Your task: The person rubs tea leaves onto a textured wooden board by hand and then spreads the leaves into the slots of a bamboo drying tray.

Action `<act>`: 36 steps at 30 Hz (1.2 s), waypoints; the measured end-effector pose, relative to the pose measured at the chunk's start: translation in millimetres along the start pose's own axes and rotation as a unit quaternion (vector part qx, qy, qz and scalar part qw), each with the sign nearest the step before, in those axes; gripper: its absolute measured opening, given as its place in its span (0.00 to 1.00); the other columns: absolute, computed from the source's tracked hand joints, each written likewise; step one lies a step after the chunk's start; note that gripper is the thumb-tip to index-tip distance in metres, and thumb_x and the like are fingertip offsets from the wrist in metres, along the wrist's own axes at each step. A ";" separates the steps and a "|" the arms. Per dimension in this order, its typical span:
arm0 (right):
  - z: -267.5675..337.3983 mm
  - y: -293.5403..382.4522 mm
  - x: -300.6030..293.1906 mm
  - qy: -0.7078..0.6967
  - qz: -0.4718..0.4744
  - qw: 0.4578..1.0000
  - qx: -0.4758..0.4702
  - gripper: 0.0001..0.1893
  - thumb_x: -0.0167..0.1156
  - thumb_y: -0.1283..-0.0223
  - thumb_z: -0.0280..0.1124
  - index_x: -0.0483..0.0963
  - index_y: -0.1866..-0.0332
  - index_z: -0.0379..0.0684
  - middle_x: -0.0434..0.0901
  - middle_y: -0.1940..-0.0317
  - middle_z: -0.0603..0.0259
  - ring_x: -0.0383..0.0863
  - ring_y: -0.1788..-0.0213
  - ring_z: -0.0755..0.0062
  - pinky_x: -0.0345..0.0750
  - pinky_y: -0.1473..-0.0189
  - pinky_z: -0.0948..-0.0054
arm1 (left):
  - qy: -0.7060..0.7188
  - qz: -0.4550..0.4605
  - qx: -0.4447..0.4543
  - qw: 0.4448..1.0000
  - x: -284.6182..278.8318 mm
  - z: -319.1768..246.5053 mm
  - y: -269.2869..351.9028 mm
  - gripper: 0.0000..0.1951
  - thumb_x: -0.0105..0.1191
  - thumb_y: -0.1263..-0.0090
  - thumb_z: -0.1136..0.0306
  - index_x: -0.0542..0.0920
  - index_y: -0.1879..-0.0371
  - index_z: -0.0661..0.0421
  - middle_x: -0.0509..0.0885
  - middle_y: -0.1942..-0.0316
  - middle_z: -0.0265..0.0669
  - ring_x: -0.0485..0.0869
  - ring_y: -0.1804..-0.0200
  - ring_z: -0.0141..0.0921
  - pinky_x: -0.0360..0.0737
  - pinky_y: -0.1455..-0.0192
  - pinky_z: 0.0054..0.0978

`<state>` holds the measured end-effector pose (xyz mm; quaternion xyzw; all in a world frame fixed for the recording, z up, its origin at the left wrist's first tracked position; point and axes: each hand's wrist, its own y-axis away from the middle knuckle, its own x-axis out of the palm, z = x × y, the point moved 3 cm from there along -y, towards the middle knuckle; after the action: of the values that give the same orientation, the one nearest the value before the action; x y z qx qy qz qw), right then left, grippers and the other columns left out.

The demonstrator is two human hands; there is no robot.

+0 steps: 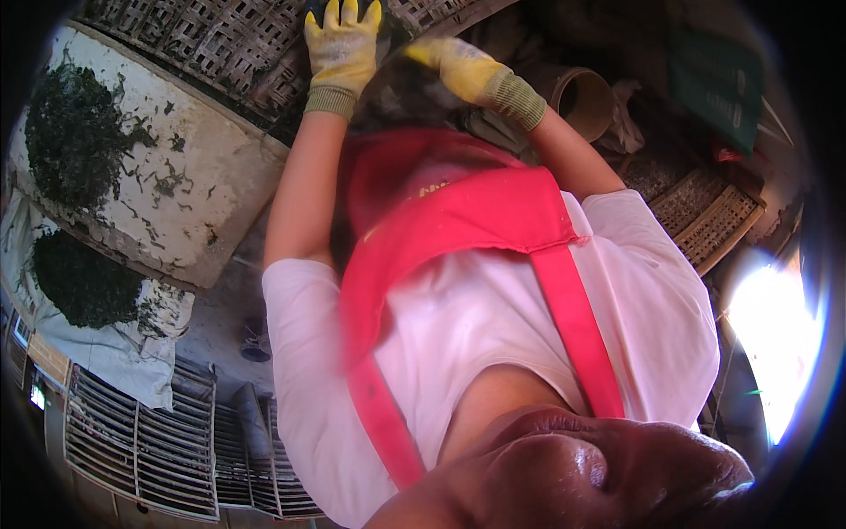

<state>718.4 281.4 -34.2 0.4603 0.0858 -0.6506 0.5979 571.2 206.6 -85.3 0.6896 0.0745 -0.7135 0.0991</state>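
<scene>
My left hand (344,49), in a yellow-coated work glove with a knitted cuff, is at the top edge beside a woven bamboo-like tray (225,49). Its fingers are spread over something dark, and no held object shows. My right hand (466,69), gloved alike, is a little to the right, fingers pointing left. Its fingertips are blurred, so whether it grips anything cannot be told. Between the hands and my red apron (462,211) lies a dark, blurred area. Left of my left arm, a dark green leafy heap (76,139) rests on a stained whitish slab (218,172) with scattered bits.
A second dark heap (86,281) lies on pale sheeting (125,367) at the left. Slatted metal racks (175,443) stand lower left. To the right are a round open container (585,106), a green panel or sheet (717,89) and another woven tray (717,218).
</scene>
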 end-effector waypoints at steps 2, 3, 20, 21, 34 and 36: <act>-3.5 -7.1 -3.7 0.097 -0.105 0.990 0.019 0.21 0.50 0.39 0.29 0.71 0.40 0.40 0.76 0.43 0.48 0.76 0.42 0.48 0.74 0.42 0.60 | 0.101 -0.016 -0.006 0.995 -11.1 3.2 6.4 0.29 0.56 0.38 0.57 0.72 0.36 0.52 0.72 0.36 0.49 0.67 0.32 0.47 0.60 0.30 0.53; -9.6 -11.1 2.7 0.130 -0.155 0.979 0.004 0.21 0.50 0.39 0.29 0.70 0.40 0.39 0.75 0.42 0.47 0.76 0.42 0.48 0.74 0.42 0.58 | 0.147 -0.024 -0.010 0.989 -18.2 6.6 14.0 0.31 0.56 0.39 0.54 0.73 0.37 0.54 0.72 0.36 0.51 0.67 0.31 0.47 0.58 0.29 0.53; 100.2 -54.3 -33.3 0.125 0.028 0.985 -0.112 0.28 0.61 0.49 0.31 0.70 0.38 0.42 0.75 0.42 0.46 0.75 0.40 0.50 0.72 0.39 0.60 | 0.055 0.055 -0.015 0.997 2.2 48.4 175.2 0.19 0.49 0.35 0.66 0.78 0.44 0.51 0.78 0.43 0.41 0.74 0.38 0.40 0.68 0.35 0.44; 121.3 -50.5 -43.2 0.137 0.042 0.986 -0.088 0.31 0.64 0.52 0.33 0.70 0.38 0.40 0.77 0.45 0.43 0.75 0.41 0.49 0.73 0.40 0.61 | 0.066 0.075 -0.019 0.995 2.7 48.5 175.1 0.20 0.49 0.35 0.67 0.77 0.42 0.51 0.77 0.41 0.42 0.73 0.37 0.41 0.67 0.34 0.44; 91.2 -56.7 118.2 0.240 -0.050 0.886 -0.393 0.18 0.49 0.36 0.36 0.74 0.41 0.62 0.69 0.35 0.56 0.67 0.33 0.52 0.63 0.30 0.55 | -0.009 0.046 -0.123 0.991 14.5 73.8 230.2 0.31 0.53 0.33 0.59 0.66 0.31 0.56 0.59 0.28 0.54 0.64 0.30 0.51 0.63 0.31 0.50; 94.0 -64.0 120.2 0.203 -0.019 0.906 -0.370 0.16 0.50 0.37 0.36 0.75 0.45 0.60 0.70 0.36 0.56 0.67 0.32 0.54 0.62 0.30 0.55 | -0.043 0.056 -0.111 0.991 12.4 69.6 219.9 0.29 0.53 0.32 0.59 0.67 0.31 0.53 0.65 0.33 0.54 0.68 0.34 0.51 0.68 0.33 0.49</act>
<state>633.6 152.4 -93.8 0.3261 0.4491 -0.4759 0.6823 557.1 -23.9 -88.4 0.6462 0.1101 -0.7231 0.2177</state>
